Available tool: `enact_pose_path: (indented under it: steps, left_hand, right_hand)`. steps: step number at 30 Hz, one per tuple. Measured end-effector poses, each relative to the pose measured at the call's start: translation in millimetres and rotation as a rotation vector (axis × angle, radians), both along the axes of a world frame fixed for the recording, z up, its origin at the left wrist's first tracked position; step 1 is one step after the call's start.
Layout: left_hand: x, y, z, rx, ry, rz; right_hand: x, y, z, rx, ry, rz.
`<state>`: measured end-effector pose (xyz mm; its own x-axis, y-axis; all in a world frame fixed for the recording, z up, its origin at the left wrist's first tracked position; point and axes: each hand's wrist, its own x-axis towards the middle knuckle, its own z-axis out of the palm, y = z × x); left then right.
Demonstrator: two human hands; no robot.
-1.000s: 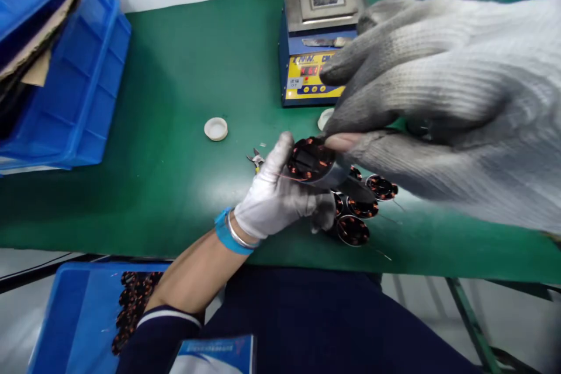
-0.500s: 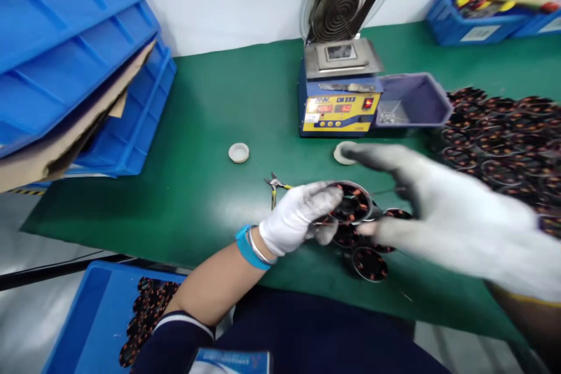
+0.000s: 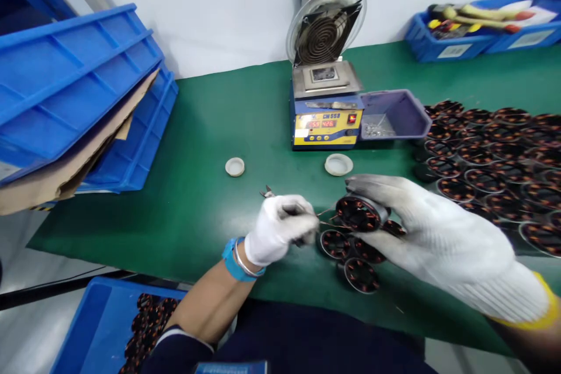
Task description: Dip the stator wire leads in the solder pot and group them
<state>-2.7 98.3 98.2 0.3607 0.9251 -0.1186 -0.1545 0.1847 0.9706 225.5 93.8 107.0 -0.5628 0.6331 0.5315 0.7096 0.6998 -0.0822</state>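
Observation:
Gripped between thumb and fingers of my gloved right hand is a motor stator, a dark cylinder with copper windings, its open end facing left. Thin wire leads run from it to my left hand, whose gloved fingers are pinched on their ends. Just below the held stator, several more stators stand close together on the green table. Behind my left hand only the jaws of the cutting pliers show; the handles are hidden.
Ahead stands a solder pot with a lit display, beside a purple bin. Two shallow white dishes sit before it. Rows of stators fill the right. Blue crates lean at left; a blue tray is below.
My right hand has closed around the stator that my left hand held. The left hand has shifted left and now pinches the wire leads. The view has tilted up slightly.

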Motion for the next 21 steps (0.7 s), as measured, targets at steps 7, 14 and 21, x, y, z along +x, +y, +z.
enact_pose_path:
  steps: [7,14,21]
  left_hand:
    - [15.5,-4.0,-4.4,-0.019,0.059,-0.011]
    - [12.9,-10.3,-15.2,0.107,-0.041,0.381]
    - [19.7,7.9,-45.6,0.226,0.185,0.408]
  right_hand:
    - [2.1,-1.0,-8.4,-0.015,0.027,0.010]
    - [18.2,10.5,-3.0,-0.107,0.036,-0.170]
    - [36.5,80.2,-4.8,-0.544,-0.251,-0.645]
